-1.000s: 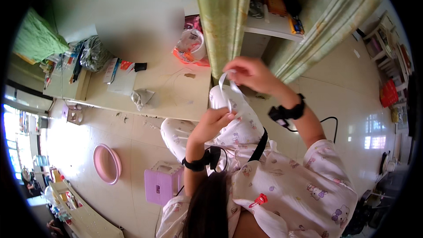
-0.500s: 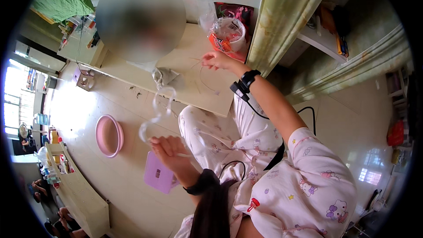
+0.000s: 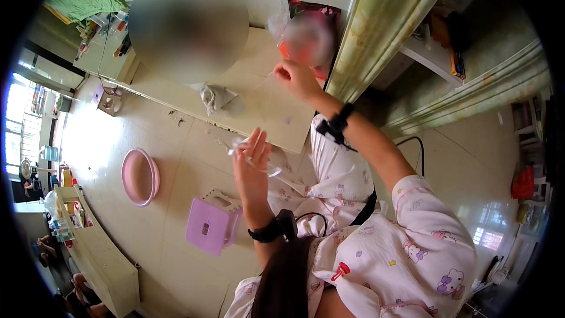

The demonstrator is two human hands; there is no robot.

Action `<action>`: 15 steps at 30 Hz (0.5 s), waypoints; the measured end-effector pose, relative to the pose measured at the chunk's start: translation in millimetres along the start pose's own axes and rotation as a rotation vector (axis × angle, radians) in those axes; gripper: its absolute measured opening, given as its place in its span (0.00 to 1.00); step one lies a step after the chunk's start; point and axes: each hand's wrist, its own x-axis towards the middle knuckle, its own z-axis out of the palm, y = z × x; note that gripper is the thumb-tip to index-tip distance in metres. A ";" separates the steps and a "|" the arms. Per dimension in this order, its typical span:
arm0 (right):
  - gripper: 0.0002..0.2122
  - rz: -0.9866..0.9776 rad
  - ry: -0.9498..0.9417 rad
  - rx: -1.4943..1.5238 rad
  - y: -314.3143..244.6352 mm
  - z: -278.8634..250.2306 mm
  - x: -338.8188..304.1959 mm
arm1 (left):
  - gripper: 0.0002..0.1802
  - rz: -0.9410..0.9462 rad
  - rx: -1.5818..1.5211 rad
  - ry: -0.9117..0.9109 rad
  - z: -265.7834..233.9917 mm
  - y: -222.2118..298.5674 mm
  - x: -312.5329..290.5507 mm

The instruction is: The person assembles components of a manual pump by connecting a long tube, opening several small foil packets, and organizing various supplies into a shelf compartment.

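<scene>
My left hand (image 3: 252,168) is raised above my lap, just off the table's near edge. Its fingers point upward, with a shiny translucent ribbon (image 3: 273,172) held at them, one looped end showing on each side. Over the table (image 3: 259,62), my right hand (image 3: 297,80) is closed in a pinch on a thin pale strand that trails to the left, faint against the tabletop. A crumpled greyish-white cloth or bag (image 3: 215,99) lies on the table between the hands and the large blurred patch. Just beyond my right hand stands a white tub (image 3: 307,38), blurred in this view.
Behind the tub is a dark patterned bag (image 3: 315,9). A yellowish curtain (image 3: 385,29) hangs close to my right arm. On the floor to the left are a pink basin (image 3: 140,176) and a purple stool (image 3: 206,227). A black cable (image 3: 421,153) runs by my right side.
My left hand has moved up and right, its fingers now straighter, and the ribbon has bunched up near it. My right hand has shifted slightly toward the tub.
</scene>
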 end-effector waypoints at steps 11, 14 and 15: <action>0.06 0.161 -0.524 0.481 -40.5 -36.4 -89.6 | 0.10 0.088 -0.379 -0.191 9.7 9.6 24.9; 0.08 0.153 -0.302 0.041 24.8 -14.4 -54.6 | 0.10 0.162 -0.499 -0.182 -5.7 25.2 5.6; 0.08 -0.118 -0.225 -0.189 46.7 -4.9 -44.5 | 0.10 0.158 -0.516 -0.163 -9.0 27.3 0.6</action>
